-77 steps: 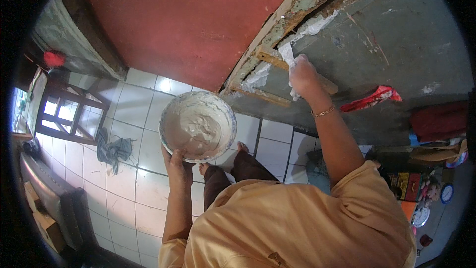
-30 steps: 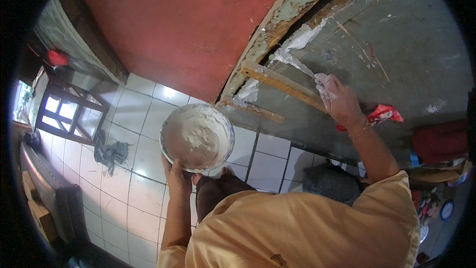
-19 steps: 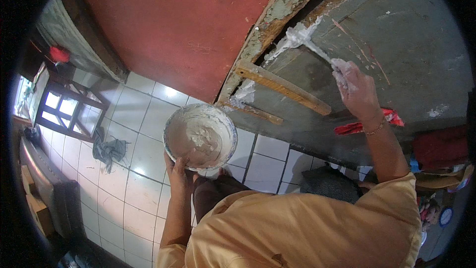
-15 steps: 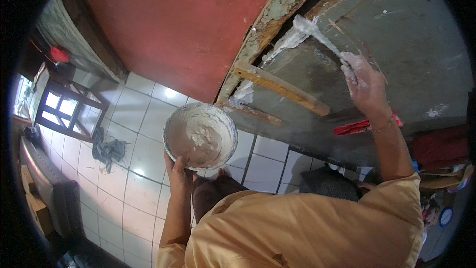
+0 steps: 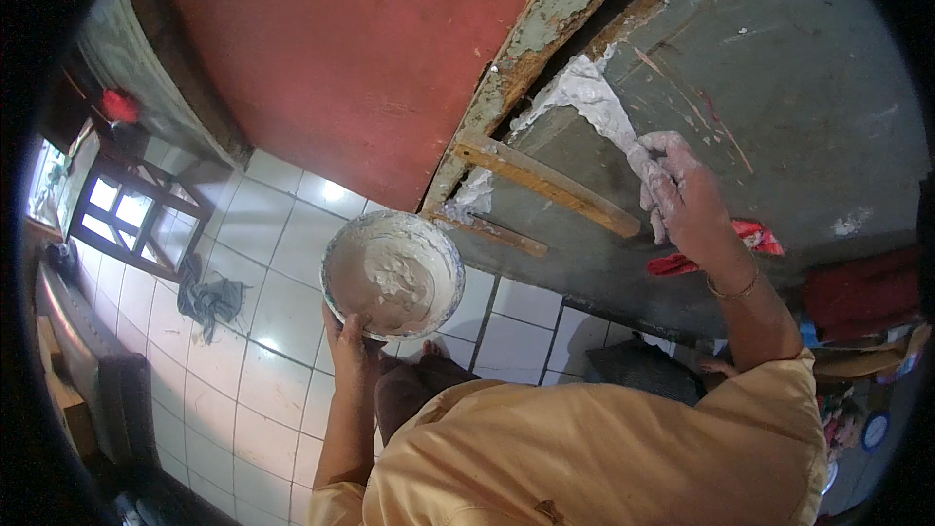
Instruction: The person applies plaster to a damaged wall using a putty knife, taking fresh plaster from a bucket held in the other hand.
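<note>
My left hand point(image 5: 353, 343) grips the near rim of a round bowl point(image 5: 450, 268), thumb on top. Wet whitish plaster point(image 5: 394, 278) lies inside it, lumpy in the middle. My right hand point(image 5: 684, 197), smeared with white, is closed round the handle of a putty knife point(image 5: 616, 125) thickly coated in plaster. Its blade end is against the grey wall panel point(image 5: 799, 117), by the gap along the worn wooden post point(image 5: 531, 49). Plaster hides the blade's shape. A white patch point(image 5: 469, 197) of plaster sits lower along the same gap.
Two wooden strips stick out from the post, the larger batten point(image 5: 555, 185) below my right hand. A red cloth point(image 5: 760, 237) hangs behind my right wrist. A red panel point(image 5: 360, 58) stands left of the post. On the tiled floor lies a grey rag point(image 5: 212, 300).
My right hand has moved down and left with the putty knife. More white plaster shows at the gap around its blade. The left hand and bowl have barely moved.
</note>
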`<state>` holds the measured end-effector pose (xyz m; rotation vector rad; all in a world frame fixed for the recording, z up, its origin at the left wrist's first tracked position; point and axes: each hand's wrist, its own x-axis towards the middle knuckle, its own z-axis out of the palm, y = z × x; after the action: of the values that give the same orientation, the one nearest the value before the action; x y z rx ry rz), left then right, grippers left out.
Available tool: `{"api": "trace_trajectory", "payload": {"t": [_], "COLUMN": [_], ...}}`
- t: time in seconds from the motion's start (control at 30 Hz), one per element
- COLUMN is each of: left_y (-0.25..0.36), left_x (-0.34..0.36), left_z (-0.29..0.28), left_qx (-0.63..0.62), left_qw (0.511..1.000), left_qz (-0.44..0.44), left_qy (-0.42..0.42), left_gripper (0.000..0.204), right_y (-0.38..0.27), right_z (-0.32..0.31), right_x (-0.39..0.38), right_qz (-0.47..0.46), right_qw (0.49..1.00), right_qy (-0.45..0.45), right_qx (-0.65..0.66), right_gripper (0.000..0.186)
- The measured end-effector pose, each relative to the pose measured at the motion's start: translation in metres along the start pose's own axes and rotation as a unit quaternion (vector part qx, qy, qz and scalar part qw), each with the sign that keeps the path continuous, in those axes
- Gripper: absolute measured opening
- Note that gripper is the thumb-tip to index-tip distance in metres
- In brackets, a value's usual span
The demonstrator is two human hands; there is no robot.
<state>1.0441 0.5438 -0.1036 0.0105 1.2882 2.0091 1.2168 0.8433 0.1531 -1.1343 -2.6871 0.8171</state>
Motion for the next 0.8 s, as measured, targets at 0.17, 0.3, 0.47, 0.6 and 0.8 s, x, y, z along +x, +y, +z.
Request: {"api": "trace_trajectory", "payload": {"t": [0.17, 0.3, 0.47, 0.6, 0.8], "left_y": [0.014, 0.011, 0.005, 0.015, 0.013], "left_x": [-0.002, -0.001, 0.001, -0.001, 0.0], "left_z": [0.01, 0.007, -0.002, 0.003, -0.004], "left_qx": [-0.036, -0.038, -0.044, -0.031, -0.057], "left_qw": [0.996, 0.997, 0.998, 0.998, 0.997], "left_qz": [-0.071, -0.063, -0.047, -0.049, -0.03], "left_qy": [0.031, 0.025, 0.018, 0.018, 0.048], "left_gripper": [0.069, 0.07, 0.072, 0.071, 0.068], "right_y": [-0.021, -0.035, -0.021, -0.026, -0.049], "right_z": [-0.006, -0.021, -0.035, -0.043, -0.058], "right_x": [0.018, 0.024, -0.002, -0.022, -0.037], "right_qz": [0.038, 0.064, 0.07, 0.134, -0.029], "right_qw": [0.985, 0.99, 0.993, 0.987, 0.996], "right_qy": [-0.024, -0.026, -0.007, 0.027, 0.068], "right_qx": [0.164, 0.124, 0.092, 0.088, -0.042], "right_gripper": [0.023, 0.025, 0.026, 0.026, 0.024]}}
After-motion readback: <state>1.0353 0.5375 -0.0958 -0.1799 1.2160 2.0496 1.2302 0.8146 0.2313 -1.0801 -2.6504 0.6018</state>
